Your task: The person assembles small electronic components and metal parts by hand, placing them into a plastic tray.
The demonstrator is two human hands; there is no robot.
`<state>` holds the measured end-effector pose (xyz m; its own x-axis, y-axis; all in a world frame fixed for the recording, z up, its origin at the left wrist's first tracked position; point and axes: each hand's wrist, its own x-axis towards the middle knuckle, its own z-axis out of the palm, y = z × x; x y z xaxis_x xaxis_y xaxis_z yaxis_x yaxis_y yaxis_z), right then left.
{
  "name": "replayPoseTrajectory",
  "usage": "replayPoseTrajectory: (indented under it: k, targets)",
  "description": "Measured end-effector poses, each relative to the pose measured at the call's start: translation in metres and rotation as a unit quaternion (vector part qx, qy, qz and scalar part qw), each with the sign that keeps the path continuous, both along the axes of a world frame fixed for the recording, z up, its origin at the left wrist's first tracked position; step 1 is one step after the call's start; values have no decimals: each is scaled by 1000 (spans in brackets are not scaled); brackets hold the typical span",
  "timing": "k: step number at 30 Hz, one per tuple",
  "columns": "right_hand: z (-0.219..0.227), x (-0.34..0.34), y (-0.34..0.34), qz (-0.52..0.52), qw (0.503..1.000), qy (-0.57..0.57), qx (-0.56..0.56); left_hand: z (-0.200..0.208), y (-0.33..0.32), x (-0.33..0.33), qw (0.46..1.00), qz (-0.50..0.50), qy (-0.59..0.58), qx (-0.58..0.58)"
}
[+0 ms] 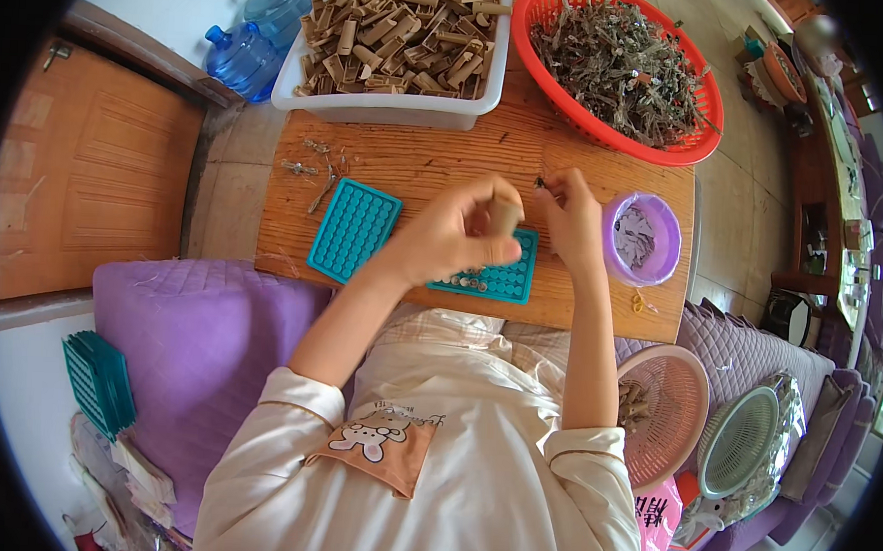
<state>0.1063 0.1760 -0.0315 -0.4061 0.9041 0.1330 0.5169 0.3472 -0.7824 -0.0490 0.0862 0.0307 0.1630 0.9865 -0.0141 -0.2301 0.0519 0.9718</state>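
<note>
My left hand (441, 238) is curled round a short brown tube-like piece (504, 217), slightly smeared by motion, above a teal tray with round cells (512, 279). Several small pale round pieces (473, 281) sit in that tray's near cells, partly covered by my hand and wrist. Just to the right, my right hand (574, 220) pinches a small dark bit (540, 183) between thumb and fingertips, over the wooden table (437, 157). A second teal tray (355, 230) lies to the left of my left forearm.
A white bin (390, 111) of brown pieces and a red basket (699, 139) of grey tangled strips stand at the back. A purple tub (665, 248) with pale scraps is at right. Thin grey scraps (318, 167) lie at left. A pink basket (688, 385) sits beside my right arm.
</note>
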Motion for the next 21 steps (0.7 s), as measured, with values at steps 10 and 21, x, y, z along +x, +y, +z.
replayPoseTrajectory:
  k: [10,21]
  targets:
    - [65,25,-60,-24,948,302,-102,-34,-37,32,840,-98,-497,-192]
    - [78,32,-89,70,922,65,376,-29,-55,41,868,-20,-424,-257]
